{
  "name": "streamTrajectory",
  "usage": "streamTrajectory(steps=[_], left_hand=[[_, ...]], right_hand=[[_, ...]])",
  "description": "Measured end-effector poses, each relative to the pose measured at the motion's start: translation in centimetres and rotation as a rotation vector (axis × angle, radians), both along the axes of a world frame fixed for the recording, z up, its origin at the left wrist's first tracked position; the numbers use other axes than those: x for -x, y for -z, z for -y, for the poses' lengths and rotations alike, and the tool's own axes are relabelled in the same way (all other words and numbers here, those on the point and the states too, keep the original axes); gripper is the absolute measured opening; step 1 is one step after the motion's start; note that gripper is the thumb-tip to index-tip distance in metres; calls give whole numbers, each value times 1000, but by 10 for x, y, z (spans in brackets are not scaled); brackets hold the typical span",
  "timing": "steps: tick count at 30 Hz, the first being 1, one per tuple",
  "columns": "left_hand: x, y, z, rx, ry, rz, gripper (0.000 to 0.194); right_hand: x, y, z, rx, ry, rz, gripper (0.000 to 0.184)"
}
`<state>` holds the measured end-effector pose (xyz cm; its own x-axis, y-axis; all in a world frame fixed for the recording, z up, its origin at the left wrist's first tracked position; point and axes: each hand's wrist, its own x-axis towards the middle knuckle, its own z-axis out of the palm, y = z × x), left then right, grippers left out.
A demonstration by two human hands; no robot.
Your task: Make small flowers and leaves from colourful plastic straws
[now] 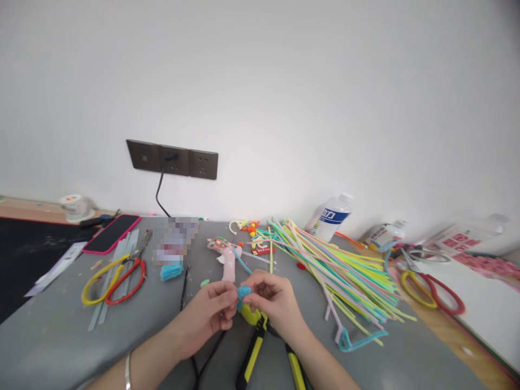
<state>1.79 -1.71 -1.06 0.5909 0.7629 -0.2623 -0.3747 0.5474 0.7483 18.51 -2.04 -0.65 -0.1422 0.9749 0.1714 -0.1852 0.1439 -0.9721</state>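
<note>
Between my hands is a blue pipe cleaner [244, 292], wound into a small tight curl at one end; a thin blue length shows above the fingers. My left hand [209, 311] pinches its left side with thumb and forefinger. From the right, my right hand [273, 300] pinches the same curl, the fingertips nearly meeting. Directly below lie yellow-and-black wire pliers [252, 355], handles toward me and the head partly hidden by my hands. Just beyond my hands is a pale pink glue gun [229, 266]. A small bundle of blue pipe cleaner [171, 271] lies to the left.
Many coloured pipe cleaners [349, 271] spread across the right. Red-and-yellow scissors lie left [125, 281] and right [433, 290]. Clear glue sticks [104, 300] and a pink-edged phone [112, 234] are at left. A white bottle [331, 218] stands by the wall; a black cable runs near my left hand.
</note>
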Motion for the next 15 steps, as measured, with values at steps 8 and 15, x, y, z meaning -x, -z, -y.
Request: streamTrajectory(steps=[8,15], left_hand=[[-1,3,1,13,-17,6,35],[-1,0,4,31,-1,11,35]], right_hand=[[1,0,2,-9,-35,-19,21],[0,6,2,-155,-10,15,21]])
